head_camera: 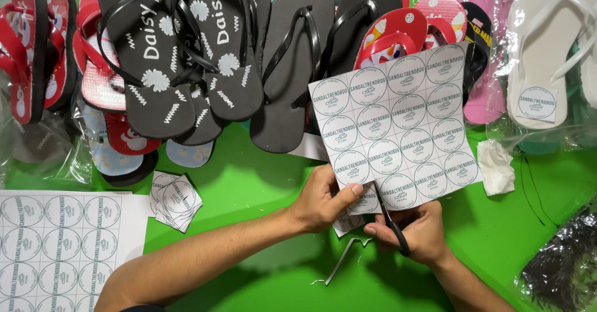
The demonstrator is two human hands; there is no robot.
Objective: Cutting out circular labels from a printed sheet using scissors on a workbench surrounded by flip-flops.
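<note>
My left hand (323, 199) pinches the lower left edge of a white sheet of round printed labels (398, 122), holding it up over the green table. My right hand (418, 230) grips black scissors (390, 218), whose blades cut upward into the sheet's bottom edge between two columns of labels. A thin paper strip (341, 263) hangs and curls below the cut.
A small stack of cut square labels (176, 200) lies at left, beside a full label sheet (59, 250). Black, red, pink and white flip-flops (186, 51) crowd the far side. A crumpled white tissue (497, 166) and dark plastic wrap (563, 265) lie at right.
</note>
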